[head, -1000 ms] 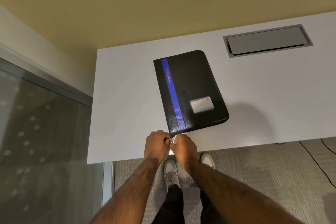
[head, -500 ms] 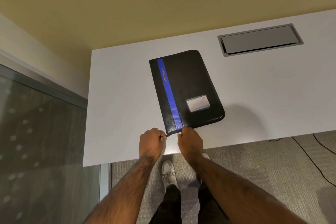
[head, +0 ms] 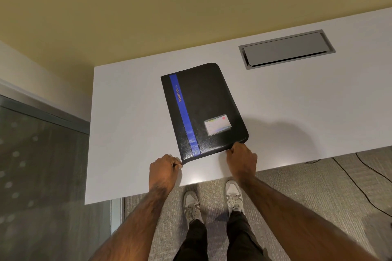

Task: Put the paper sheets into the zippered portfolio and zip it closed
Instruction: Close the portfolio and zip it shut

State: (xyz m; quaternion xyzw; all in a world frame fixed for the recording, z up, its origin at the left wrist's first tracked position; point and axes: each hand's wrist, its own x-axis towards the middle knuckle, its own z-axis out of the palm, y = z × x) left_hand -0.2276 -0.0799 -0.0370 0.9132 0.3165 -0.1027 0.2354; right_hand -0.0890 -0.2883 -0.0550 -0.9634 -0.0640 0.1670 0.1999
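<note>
While the left hand (head: 163, 170) pinches a corner of the black, blue-striped zippered portfolio (head: 203, 110), the right hand (head: 241, 160) pinches its edge, evidently zipping; the corner beyond that grip comes next.

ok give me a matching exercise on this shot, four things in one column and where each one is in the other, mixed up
1 left hand
2 right hand
3 clear card pocket
4 grey hatch

a set into the table, far right
b pinches the portfolio at its near left corner
c grips the portfolio's near edge by its right corner
d on the portfolio's cover, right of the blue stripe

Pairs: 1-b, 2-c, 3-d, 4-a
</note>
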